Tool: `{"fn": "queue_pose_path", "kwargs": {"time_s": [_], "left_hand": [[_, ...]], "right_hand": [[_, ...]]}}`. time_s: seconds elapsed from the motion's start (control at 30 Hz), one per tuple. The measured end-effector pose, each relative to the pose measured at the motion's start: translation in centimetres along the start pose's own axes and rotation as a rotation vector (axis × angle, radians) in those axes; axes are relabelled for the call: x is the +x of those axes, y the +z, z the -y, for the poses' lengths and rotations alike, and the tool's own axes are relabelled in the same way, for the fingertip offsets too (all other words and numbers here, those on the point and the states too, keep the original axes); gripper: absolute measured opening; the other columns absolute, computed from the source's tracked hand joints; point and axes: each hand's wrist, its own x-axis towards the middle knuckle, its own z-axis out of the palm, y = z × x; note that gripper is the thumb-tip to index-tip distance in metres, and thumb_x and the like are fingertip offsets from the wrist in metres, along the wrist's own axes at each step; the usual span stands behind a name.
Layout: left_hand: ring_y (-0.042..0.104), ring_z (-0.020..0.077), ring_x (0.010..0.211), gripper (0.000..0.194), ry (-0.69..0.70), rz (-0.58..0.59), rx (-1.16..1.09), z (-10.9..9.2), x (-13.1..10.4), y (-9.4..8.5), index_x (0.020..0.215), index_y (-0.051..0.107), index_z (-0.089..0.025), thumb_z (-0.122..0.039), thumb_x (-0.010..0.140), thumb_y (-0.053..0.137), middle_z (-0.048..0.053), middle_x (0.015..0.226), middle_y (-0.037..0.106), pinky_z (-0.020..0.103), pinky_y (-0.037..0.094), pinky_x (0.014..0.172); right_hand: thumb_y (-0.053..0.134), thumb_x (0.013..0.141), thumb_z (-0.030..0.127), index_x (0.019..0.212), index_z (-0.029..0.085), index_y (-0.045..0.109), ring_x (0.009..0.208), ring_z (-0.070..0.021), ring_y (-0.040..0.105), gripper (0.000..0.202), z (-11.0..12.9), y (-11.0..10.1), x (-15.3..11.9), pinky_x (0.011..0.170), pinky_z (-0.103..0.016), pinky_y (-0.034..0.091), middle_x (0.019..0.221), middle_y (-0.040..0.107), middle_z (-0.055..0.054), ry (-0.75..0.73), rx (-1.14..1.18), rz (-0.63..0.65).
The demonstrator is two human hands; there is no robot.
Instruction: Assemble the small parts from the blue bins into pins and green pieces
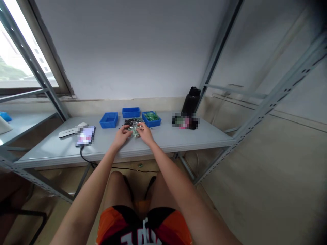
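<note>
Both of my hands meet at the middle of the grey table. My left hand (122, 135) pinches the left side of a small, shiny, greenish clear plastic packet (135, 133). On its other side, my right hand (145, 133) has its fingers closed at the packet's upper right edge. What is inside the packet is too small to make out. Just behind my fingers lies a pile of thin dark and silvery metal pieces (131, 121). Close behind my right hand stands a blue tray (158, 122) with green packets (152, 116) in it.
Two more blue trays, a left one (109, 120) and a back one (131, 112), stand near the wall. A phone (86, 135) on a black cable (83, 153) and a white object (68, 132) lie left. A black bottle (191, 100) stands right, by the metal frame (217, 51).
</note>
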Motion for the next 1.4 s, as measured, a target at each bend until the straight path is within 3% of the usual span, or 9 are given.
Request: {"fn": "queue_pose_path", "kwargs": {"time_s": [0.1, 0.23, 0.43, 0.8, 0.97, 1.1, 1.4], "left_hand": [[0.057, 0.0143, 0.064, 0.054, 0.083, 0.033, 0.032, 0.1, -0.1, 0.1, 0.115, 0.057, -0.014, -0.035, 0.067, 0.072, 0.001, 0.072, 0.065, 0.027, 0.044, 0.063], [0.056, 0.0144, 0.065, 0.026, 0.15, 0.052, 0.136, 0.3, 0.0, 0.0, 0.089, 0.067, -0.014, -0.03, 0.068, 0.07, 0.001, 0.068, 0.063, 0.028, 0.044, 0.067], [0.057, 0.016, 0.066, 0.022, 0.079, -0.036, 0.113, 0.9, 0.4, -0.5, 0.091, 0.068, -0.013, -0.026, 0.074, 0.061, 0.006, 0.077, 0.067, 0.029, 0.046, 0.065], [0.059, 0.0173, 0.071, 0.028, 0.128, -0.02, 0.186, 1.1, 0.4, -0.5, 0.101, 0.069, -0.015, -0.027, 0.079, 0.056, 0.008, 0.091, 0.071, 0.03, 0.049, 0.067], [0.059, 0.0169, 0.07, 0.021, 0.133, 0.019, 0.195, 0.9, 0.3, -0.4, 0.091, 0.068, -0.015, -0.03, 0.077, 0.062, 0.007, 0.087, 0.069, 0.03, 0.049, 0.068], [0.058, 0.0159, 0.069, 0.029, 0.148, 0.011, 0.208, 0.9, 0.2, -0.4, 0.103, 0.066, -0.015, -0.027, 0.077, 0.062, 0.005, 0.083, 0.067, 0.03, 0.048, 0.069], [0.057, 0.0154, 0.07, 0.028, 0.189, 0.019, 0.218, 1.1, 0.4, -0.4, 0.105, 0.065, -0.016, -0.025, 0.079, 0.059, 0.004, 0.081, 0.064, 0.029, 0.047, 0.07]], "right_hand": [[0.056, 0.082, 0.028, 0.098, 0.024, 0.057, 0.068, -0.0133, 0.06, 0.016, 0.1, -0.1, 0.0, 0.059, -0.027, 0.054, 0.084, 0.063, 0.0, 0.013, -0.036, -0.058], [0.053, 0.081, 0.021, 0.084, 0.021, 0.065, 0.089, -0.0168, 0.062, 0.012, 0.6, -0.3, -0.1, 0.081, -0.034, 0.053, 0.09, 0.068, -0.003, -0.078, -0.098, -0.017], [0.066, 0.073, 0.028, 0.096, 0.021, 0.069, 0.08, -0.0164, 0.062, 0.025, 1.1, -0.2, -0.3, 0.065, -0.031, 0.056, 0.099, 0.066, -0.005, 0.095, 0.096, 0.109], [0.07, 0.067, 0.026, 0.093, 0.018, 0.069, 0.073, -0.0145, 0.062, 0.027, 0.6, -0.2, 0.0, 0.058, -0.027, 0.055, 0.093, 0.068, -0.006, 0.088, 0.118, 0.064], [0.069, 0.066, 0.024, 0.088, 0.017, 0.07, 0.071, -0.0144, 0.061, 0.023, 0.7, -0.2, 0.0, 0.059, -0.028, 0.055, 0.088, 0.068, -0.005, 0.102, 0.13, 0.055], [0.067, 0.066, 0.022, 0.085, 0.017, 0.069, 0.07, -0.0139, 0.061, 0.02, 0.9, -0.2, -0.2, 0.058, -0.028, 0.055, 0.087, 0.068, -0.004, 0.1, 0.124, 0.051], [0.065, 0.067, 0.023, 0.079, 0.019, 0.069, 0.069, -0.0133, 0.06, 0.013, 0.9, -0.3, -0.1, 0.057, -0.026, 0.054, 0.083, 0.067, -0.002, 0.08, 0.106, 0.072]]}}
